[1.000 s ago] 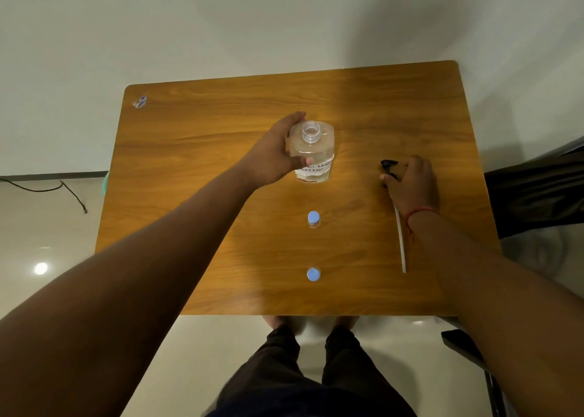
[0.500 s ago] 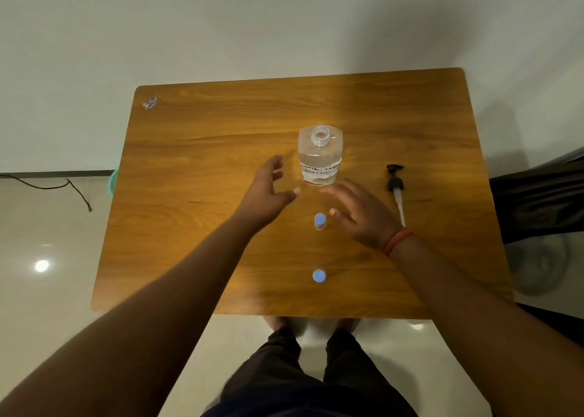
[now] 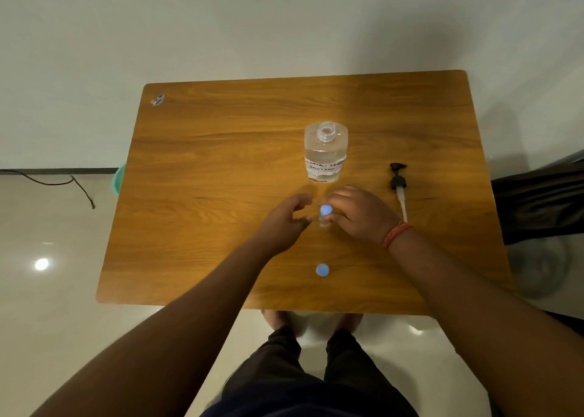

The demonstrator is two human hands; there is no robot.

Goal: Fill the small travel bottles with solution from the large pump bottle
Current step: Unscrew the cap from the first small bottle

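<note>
The large clear bottle (image 3: 325, 154) stands uncapped on the wooden table (image 3: 221, 179), partly filled, with a handwritten label. Its black pump head with white tube (image 3: 398, 189) lies to the right. A small travel bottle with a blue cap (image 3: 325, 215) stands in front of the large bottle. My right hand (image 3: 357, 215) pinches this small bottle at its cap. My left hand (image 3: 284, 220) is beside it on the left, fingers loosely curved, its fingertips close to or touching the bottle's lower part. A second blue-capped travel bottle (image 3: 322, 270) stands nearer the front edge.
A small sticker (image 3: 157, 99) lies at the table's far left corner. A green object (image 3: 118, 179) shows past the left edge, and a black cable (image 3: 63, 182) runs on the floor. Dark fabric (image 3: 543, 201) lies off the right edge. My feet show below the front edge.
My left hand let go of the large bottle and came down to the nearer small bottle. My right hand left the pump head and moved left onto that small bottle's cap.
</note>
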